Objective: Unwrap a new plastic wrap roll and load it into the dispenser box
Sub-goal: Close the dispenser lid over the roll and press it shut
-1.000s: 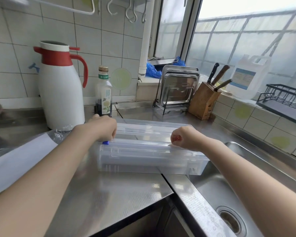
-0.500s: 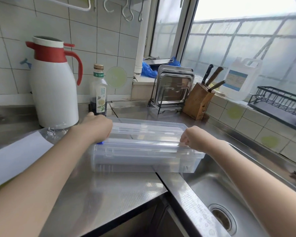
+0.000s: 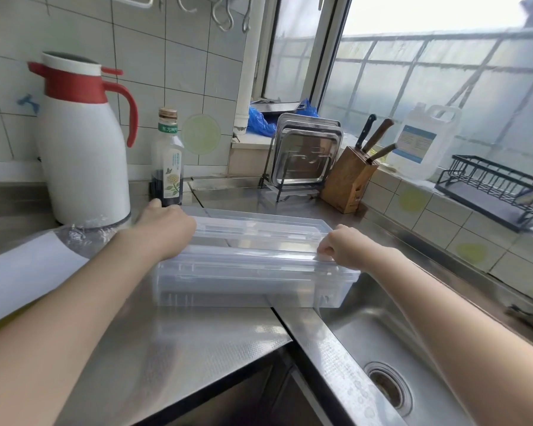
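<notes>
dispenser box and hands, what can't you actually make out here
- Head view: left hand fingers are hidden behind its own back, so their hold on the dispenser box is unclear.
- Whether a roll sits inside: the clear walls and glare blur it.
- Right hand: fingers curl at the box's top edge; what they pinch is too small to tell.
- The white wrapped roll is cut off by the left edge and the forearm.

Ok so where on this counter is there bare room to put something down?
Bare steel counter lies in front of the clear dispenser box, bordered by the sink edge. A smaller strip lies behind the box, before the tray rack. The back left is crowded: thermos, bottle, wrapped roll.
</notes>
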A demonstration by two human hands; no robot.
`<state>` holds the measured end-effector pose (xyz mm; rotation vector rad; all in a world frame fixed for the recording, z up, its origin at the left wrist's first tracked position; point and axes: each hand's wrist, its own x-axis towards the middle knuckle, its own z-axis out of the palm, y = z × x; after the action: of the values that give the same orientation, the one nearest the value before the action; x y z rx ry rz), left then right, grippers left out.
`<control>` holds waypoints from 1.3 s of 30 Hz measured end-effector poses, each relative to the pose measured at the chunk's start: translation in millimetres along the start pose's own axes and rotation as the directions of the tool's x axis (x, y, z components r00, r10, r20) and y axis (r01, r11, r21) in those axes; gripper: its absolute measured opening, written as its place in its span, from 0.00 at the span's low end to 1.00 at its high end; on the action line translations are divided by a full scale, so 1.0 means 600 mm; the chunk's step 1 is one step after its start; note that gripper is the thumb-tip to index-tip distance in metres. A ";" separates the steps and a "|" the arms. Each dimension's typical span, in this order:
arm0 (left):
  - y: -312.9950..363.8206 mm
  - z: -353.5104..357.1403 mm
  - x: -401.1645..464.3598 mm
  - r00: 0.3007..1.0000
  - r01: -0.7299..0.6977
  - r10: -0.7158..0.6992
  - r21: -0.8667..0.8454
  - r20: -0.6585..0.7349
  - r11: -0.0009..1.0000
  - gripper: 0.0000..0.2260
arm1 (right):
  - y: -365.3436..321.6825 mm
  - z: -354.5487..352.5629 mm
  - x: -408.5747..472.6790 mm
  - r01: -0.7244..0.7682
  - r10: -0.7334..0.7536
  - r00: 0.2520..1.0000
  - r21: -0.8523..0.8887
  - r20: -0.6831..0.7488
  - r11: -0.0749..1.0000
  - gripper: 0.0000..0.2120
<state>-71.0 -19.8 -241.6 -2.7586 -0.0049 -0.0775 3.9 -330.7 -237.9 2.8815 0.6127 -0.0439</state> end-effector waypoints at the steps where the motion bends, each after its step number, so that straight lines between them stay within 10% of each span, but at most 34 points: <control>1: 0.002 -0.002 -0.002 1.000 -0.001 0.001 0.008 -0.003 1.000 0.17 | 0.001 -0.002 0.000 0.012 -0.012 1.000 -0.003 0.006 1.000 0.14; 13: 0.007 -0.004 -0.001 0.998 0.044 -0.043 0.031 -0.051 0.999 0.13 | 0.001 -0.024 -0.006 0.122 -0.121 0.991 0.008 -0.063 0.992 0.08; 39: -0.038 0.018 0.000 1.000 -0.019 0.007 -0.470 -0.027 0.883 0.08 | -0.013 -0.017 -0.007 0.105 -0.099 0.993 0.122 -0.058 0.987 0.10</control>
<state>-70.9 5.5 -243.3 -3.2454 0.0449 -0.1243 -3.0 -323.1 -228.9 2.9767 0.7943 -0.0238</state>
